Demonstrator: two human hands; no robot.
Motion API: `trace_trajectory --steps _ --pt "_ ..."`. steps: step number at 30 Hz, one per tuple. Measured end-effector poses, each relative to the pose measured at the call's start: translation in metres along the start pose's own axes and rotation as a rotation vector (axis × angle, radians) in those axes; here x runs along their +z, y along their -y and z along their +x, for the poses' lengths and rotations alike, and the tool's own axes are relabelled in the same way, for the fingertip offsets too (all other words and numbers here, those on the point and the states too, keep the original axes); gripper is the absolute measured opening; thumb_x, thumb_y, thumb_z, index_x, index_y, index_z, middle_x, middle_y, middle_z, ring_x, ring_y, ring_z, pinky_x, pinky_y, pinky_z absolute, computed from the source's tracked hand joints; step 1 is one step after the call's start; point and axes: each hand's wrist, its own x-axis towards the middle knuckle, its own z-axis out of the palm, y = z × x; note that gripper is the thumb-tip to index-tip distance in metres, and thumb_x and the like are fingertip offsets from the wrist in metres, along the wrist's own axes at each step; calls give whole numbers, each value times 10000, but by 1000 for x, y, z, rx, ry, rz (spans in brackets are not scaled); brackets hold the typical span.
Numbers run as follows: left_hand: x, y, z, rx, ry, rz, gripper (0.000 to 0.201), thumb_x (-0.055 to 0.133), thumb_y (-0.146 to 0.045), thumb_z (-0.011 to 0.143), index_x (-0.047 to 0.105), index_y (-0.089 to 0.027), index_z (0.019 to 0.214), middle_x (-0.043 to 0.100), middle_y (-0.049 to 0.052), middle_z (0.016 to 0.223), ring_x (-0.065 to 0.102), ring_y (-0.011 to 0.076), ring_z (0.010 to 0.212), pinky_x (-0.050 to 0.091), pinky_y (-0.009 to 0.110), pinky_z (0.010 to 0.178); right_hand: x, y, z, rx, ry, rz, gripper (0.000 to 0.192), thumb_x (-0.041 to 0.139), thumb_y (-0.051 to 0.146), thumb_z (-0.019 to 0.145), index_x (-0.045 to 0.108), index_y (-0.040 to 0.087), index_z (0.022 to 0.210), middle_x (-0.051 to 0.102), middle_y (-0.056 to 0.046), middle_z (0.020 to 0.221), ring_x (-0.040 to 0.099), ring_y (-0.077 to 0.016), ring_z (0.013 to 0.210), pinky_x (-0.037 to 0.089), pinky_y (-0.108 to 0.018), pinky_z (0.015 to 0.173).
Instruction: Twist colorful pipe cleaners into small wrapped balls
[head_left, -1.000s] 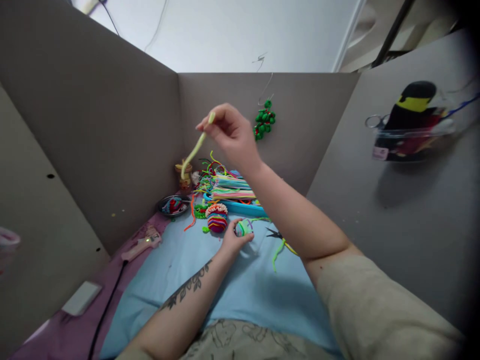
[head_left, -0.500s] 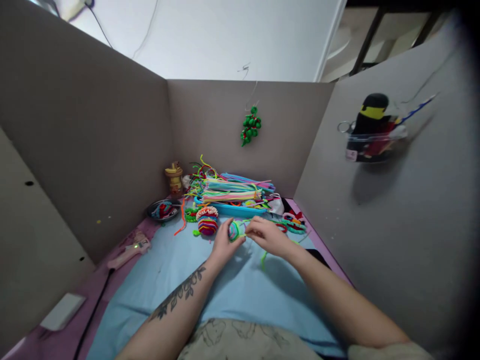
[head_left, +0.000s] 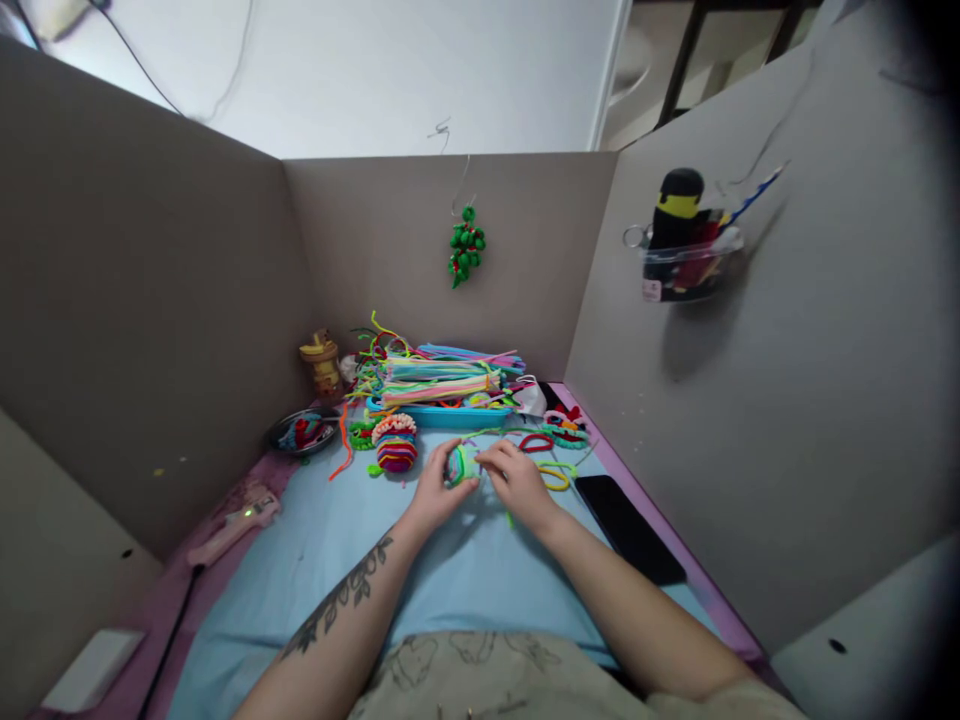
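My left hand (head_left: 433, 490) is closed round a small rounded piece coiled from green and teal pipe cleaners (head_left: 460, 464), held just above the blue cloth (head_left: 330, 560). My right hand (head_left: 517, 484) pinches at the piece's right side, its fingertips close to the coil. A light green strand shows below the right hand. Exactly what sits between the right fingertips is too small to make out, though it appears to be a pipe cleaner end. Left of my hands stands a striped multicoloured pipe-cleaner ball (head_left: 396, 445) with a pale pink frilled top.
Behind lie bundled pipe cleaners (head_left: 442, 385) on a blue tray (head_left: 457, 416). At left are a metal bowl (head_left: 303, 432) and a pink glue gun (head_left: 236, 525). A black phone (head_left: 630, 528) lies right, near pipe-cleaner loops (head_left: 555, 478). Grey panels (head_left: 420, 300) enclose the table.
My view has turned to the right, bringing the whole phone into sight. The right hand has come closer to the coil, and the strand between them looks shorter. The left hand keeps its hold.
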Motion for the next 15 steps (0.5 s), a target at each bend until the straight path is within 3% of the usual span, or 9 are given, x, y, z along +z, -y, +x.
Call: trace_trajectory --steps 9,15 --pt "0 -3 1 63 36 144 560 723 -275 628 546 -240 1158 524 86 1203 464 258 1123 376 364 939 8 5 -1 148 -34 172 133 560 199 771 661 211 856 529 -54 876 551 -173 806 461 -276 642" --pt "0 -1 2 145 58 175 527 726 -258 627 572 -236 1131 545 88 1188 471 255 1128 338 364 981 11 9 2 224 -86 178 67 566 178 724 630 181 702 496 -44 854 532 -164 777 444 -275 646"
